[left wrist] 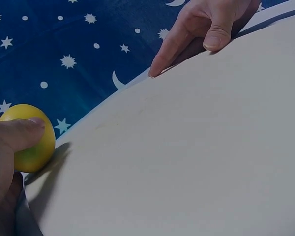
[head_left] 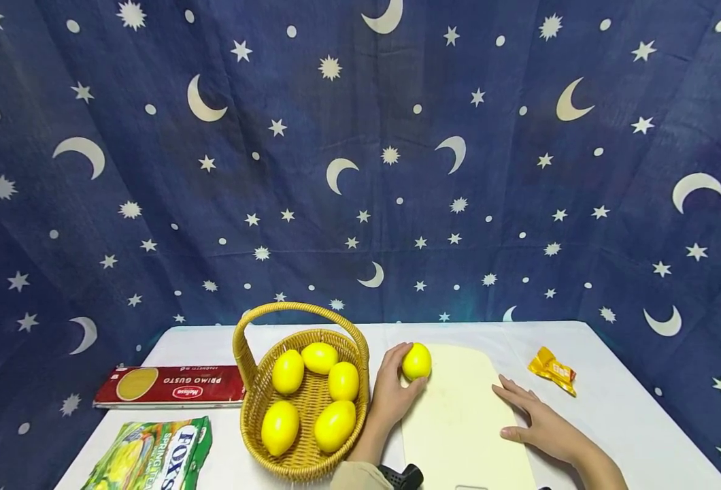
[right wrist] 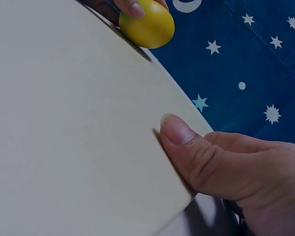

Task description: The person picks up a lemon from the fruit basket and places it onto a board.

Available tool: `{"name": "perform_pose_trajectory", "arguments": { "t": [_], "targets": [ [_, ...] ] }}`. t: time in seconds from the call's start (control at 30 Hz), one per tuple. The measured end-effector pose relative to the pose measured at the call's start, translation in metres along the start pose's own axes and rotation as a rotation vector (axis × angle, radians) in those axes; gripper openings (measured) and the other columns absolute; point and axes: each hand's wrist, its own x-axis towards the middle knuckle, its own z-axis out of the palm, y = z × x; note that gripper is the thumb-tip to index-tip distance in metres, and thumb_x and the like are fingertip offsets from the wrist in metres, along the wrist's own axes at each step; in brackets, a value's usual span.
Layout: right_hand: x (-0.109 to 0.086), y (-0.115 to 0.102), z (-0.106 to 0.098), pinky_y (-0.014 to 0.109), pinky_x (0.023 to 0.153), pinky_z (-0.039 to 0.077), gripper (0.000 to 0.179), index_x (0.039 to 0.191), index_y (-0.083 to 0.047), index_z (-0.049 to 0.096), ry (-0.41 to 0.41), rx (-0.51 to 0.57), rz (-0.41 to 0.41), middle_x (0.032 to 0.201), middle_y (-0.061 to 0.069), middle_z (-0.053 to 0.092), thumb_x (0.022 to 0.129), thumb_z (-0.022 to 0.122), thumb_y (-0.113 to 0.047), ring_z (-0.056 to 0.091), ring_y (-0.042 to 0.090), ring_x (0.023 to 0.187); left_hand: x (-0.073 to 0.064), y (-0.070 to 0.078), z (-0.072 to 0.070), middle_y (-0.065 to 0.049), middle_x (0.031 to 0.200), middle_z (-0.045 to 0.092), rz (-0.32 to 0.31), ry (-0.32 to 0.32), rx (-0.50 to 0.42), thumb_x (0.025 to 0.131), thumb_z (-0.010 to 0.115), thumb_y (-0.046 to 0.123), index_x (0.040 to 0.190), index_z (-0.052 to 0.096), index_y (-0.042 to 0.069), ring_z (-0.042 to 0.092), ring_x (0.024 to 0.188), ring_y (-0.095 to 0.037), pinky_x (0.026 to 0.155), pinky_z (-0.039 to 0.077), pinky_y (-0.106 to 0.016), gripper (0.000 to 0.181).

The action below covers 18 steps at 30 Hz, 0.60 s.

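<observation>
My left hand [head_left: 392,393] holds a yellow lemon [head_left: 417,361] over the far left corner of a cream cutting board [head_left: 458,415]. In the left wrist view its thumb lies across the lemon [left wrist: 34,147], and a shadow falls on the board just beside it. At the board's right edge, my right hand [head_left: 544,423] rests with fingers stretched out and thumb apart. Seen from the right wrist, that thumb [right wrist: 179,135] lies at the edge of the board, with the other fingers beyond it.
Left of the board stands a wicker basket [head_left: 311,395] with a tall handle and several lemons inside. A red spaghetti pack [head_left: 171,386] and a green Fox's bag [head_left: 152,452] lie farther left. An orange-yellow wrapped packet [head_left: 553,371] lies at right. A starry blue curtain [head_left: 360,170] hangs behind.
</observation>
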Motion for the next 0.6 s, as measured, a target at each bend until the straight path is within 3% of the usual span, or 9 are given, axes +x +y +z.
{"name": "perform_pose_trajectory", "arguments": {
  "t": [0.2, 0.43, 0.6],
  "targets": [
    [-0.0017, 0.001, 0.0025, 0.073, 0.104, 0.005, 0.082, 0.14, -0.005, 0.044, 0.005, 0.007, 0.012, 0.153, 0.026, 0.022, 0.074, 0.074, -0.042, 0.008, 0.057, 0.137, -0.0032, -0.0024, 0.0009, -0.011, 0.136, 0.048, -0.016, -0.009, -0.064, 0.076, 0.074, 0.001, 0.134, 0.05, 0.007, 0.047, 0.128, -0.025, 0.108, 0.039, -0.03, 0.062],
    [-0.0023, 0.0001, 0.0017, 0.074, 0.102, 0.008, 0.081, 0.138, -0.002, 0.046, 0.032, -0.007, -0.038, 0.151, 0.028, 0.025, 0.074, 0.074, -0.042, 0.011, 0.06, 0.135, -0.0043, -0.0015, -0.0012, -0.016, 0.134, 0.048, 0.027, 0.015, -0.071, 0.078, 0.074, 0.004, 0.132, 0.05, 0.003, 0.05, 0.125, -0.031, 0.104, 0.043, -0.036, 0.06],
    [-0.0017, -0.0017, -0.0001, 0.075, 0.101, 0.007, 0.081, 0.139, -0.003, 0.045, 0.025, -0.006, -0.019, 0.152, 0.027, 0.024, 0.074, 0.074, -0.043, 0.01, 0.06, 0.135, -0.0032, 0.0016, -0.0022, -0.016, 0.134, 0.047, 0.0, 0.015, -0.098, 0.078, 0.074, 0.004, 0.132, 0.051, 0.004, 0.049, 0.125, -0.031, 0.105, 0.042, -0.039, 0.059]
  ]
}}
